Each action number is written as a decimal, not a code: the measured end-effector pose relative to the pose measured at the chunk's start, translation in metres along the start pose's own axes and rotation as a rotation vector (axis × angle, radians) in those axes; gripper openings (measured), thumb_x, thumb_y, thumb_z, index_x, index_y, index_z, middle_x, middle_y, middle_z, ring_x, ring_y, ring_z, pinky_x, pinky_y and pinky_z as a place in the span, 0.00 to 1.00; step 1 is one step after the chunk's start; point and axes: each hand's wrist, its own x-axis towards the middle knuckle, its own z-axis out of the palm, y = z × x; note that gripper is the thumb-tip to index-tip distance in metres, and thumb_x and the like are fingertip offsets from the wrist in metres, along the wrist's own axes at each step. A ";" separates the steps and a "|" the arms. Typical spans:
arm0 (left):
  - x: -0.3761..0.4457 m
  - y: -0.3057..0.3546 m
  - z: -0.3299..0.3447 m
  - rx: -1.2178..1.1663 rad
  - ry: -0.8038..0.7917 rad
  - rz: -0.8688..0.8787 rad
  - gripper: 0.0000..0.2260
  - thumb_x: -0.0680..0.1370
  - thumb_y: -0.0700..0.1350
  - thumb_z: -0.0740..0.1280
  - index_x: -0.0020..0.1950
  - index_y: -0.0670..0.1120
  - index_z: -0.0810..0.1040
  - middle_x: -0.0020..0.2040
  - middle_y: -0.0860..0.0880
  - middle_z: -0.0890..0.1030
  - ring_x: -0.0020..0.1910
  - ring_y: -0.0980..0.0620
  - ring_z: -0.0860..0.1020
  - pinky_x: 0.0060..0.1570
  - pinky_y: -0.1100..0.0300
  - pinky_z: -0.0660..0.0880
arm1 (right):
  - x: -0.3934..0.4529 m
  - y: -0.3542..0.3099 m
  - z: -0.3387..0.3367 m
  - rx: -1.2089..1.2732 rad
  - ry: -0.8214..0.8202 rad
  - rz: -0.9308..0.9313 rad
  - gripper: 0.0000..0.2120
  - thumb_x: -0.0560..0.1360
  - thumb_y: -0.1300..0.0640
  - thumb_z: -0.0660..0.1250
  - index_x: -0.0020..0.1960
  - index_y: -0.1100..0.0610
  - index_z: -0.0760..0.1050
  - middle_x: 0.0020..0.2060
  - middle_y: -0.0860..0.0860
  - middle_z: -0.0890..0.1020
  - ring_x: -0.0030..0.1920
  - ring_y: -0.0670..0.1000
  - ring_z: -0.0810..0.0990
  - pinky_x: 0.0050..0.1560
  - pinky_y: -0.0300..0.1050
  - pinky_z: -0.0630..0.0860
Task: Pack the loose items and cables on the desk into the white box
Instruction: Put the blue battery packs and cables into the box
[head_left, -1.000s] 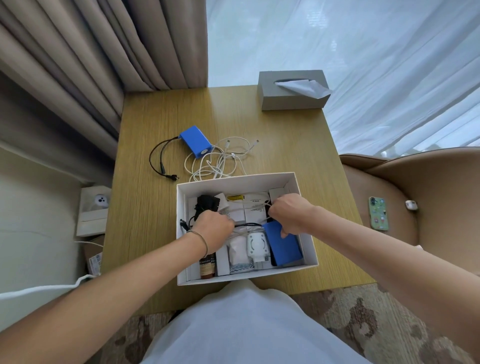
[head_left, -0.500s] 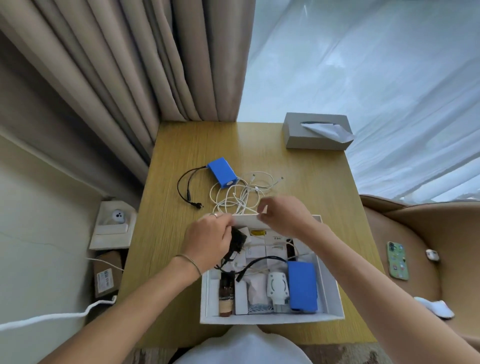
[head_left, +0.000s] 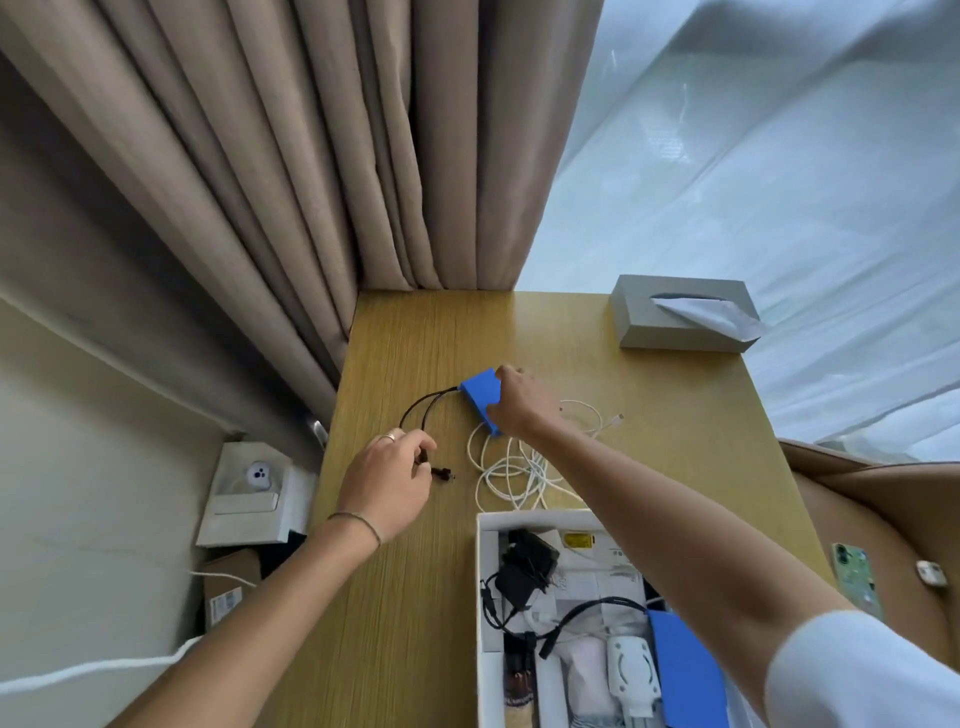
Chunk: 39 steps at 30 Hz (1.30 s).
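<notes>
A small blue box (head_left: 480, 393) with a black cable (head_left: 418, 408) lies on the wooden desk (head_left: 415, 597). My right hand (head_left: 522, 402) grips the blue box from above. My left hand (head_left: 389, 480) pinches the black cable near its plug end (head_left: 442, 473). A tangle of white cables (head_left: 519, 467) lies just right of the blue box, partly under my right forearm. The white box (head_left: 487, 597) stands at the desk's near edge and holds a black charger (head_left: 524, 571), a white adapter (head_left: 631, 675), a second blue box (head_left: 685, 675) and other small items.
A grey tissue box (head_left: 680, 319) sits at the desk's far right corner. Beige curtains (head_left: 311, 156) hang behind the desk. A phone (head_left: 857, 579) and a small white item (head_left: 932, 574) lie on the tan chair at right. Cardboard boxes (head_left: 254, 499) sit on the floor at left.
Both hands have left the white box and reached forward; the right hand now grips the blue box and the left pinches its black cable. The camera has tilted up.
</notes>
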 end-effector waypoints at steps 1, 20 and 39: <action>0.003 -0.003 0.002 -0.011 -0.014 -0.014 0.10 0.79 0.44 0.64 0.58 0.53 0.79 0.53 0.54 0.79 0.55 0.55 0.76 0.47 0.62 0.72 | 0.008 -0.004 0.007 -0.035 -0.010 0.015 0.27 0.75 0.56 0.70 0.72 0.56 0.67 0.62 0.57 0.76 0.57 0.58 0.78 0.58 0.55 0.78; 0.055 -0.003 -0.005 -0.058 0.071 0.001 0.25 0.78 0.42 0.65 0.75 0.50 0.65 0.66 0.46 0.74 0.66 0.46 0.71 0.63 0.51 0.72 | 0.024 -0.016 0.018 0.001 -0.020 0.005 0.51 0.68 0.56 0.76 0.80 0.46 0.48 0.59 0.58 0.73 0.48 0.57 0.79 0.46 0.52 0.82; 0.003 0.074 -0.062 -0.973 0.027 -0.030 0.18 0.82 0.54 0.61 0.34 0.50 0.76 0.24 0.57 0.64 0.24 0.57 0.65 0.31 0.56 0.71 | -0.142 0.035 -0.087 0.458 0.101 -0.030 0.35 0.64 0.42 0.78 0.66 0.41 0.64 0.50 0.44 0.75 0.46 0.49 0.80 0.41 0.48 0.81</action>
